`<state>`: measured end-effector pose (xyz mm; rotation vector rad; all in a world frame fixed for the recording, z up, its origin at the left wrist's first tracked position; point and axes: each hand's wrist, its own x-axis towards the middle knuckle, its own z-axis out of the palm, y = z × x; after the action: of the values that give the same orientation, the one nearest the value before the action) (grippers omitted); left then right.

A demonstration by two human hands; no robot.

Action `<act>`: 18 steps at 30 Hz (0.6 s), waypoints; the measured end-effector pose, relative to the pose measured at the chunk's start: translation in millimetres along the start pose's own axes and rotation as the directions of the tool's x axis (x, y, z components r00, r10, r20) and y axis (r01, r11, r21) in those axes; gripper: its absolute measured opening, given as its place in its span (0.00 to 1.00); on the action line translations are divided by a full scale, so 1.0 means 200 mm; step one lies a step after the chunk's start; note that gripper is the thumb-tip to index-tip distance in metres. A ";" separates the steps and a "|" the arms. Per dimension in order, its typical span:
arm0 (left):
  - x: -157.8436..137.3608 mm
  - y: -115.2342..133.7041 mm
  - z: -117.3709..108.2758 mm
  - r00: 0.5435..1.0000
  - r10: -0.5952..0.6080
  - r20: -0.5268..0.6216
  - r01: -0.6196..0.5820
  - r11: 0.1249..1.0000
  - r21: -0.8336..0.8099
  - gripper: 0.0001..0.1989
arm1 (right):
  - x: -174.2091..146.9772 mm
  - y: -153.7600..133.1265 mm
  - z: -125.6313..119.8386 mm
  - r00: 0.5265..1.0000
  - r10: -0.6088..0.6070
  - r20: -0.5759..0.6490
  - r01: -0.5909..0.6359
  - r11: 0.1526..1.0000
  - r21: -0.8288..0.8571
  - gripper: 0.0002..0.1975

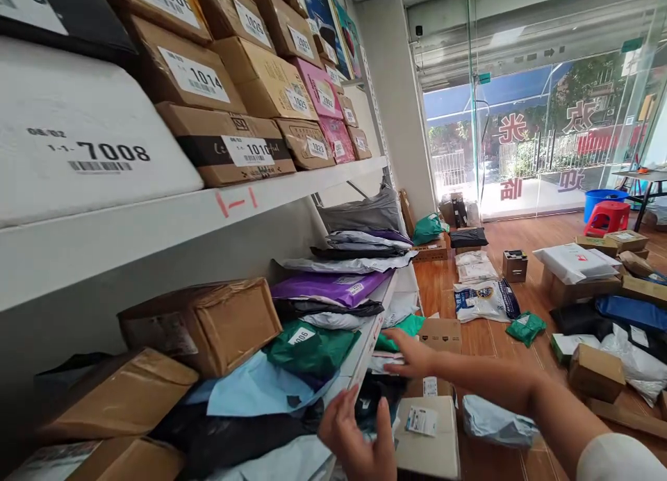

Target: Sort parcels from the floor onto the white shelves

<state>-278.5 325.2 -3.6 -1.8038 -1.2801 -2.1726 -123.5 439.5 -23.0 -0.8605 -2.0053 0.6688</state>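
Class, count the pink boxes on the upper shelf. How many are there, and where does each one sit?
2. One pink box sits in the stack's middle row; the second pink box lies directly below it on the upper shelf. Others may be hidden behind.

A white upper shelf (156,220) carries rows of labelled cardboard boxes (229,147) and a white parcel (78,140). The lower shelf (365,349) holds brown boxes (208,324) and stacked mailing bags (333,286). More parcels (578,262) lie scattered across the wooden floor (490,342).
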 end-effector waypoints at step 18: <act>0.11 -0.35 0.55 0.976 -0.208 -0.069 0.219 0.930 0.294 0.28 | -0.23 1.42 -0.92 0.580 0.784 -0.220 -0.785 0.610 0.107 0.08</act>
<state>-233.3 447.0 -25.2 -1.5643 -1.7603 -1.9563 144.6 605.9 -153.1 -1.7882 -1.3146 0.9774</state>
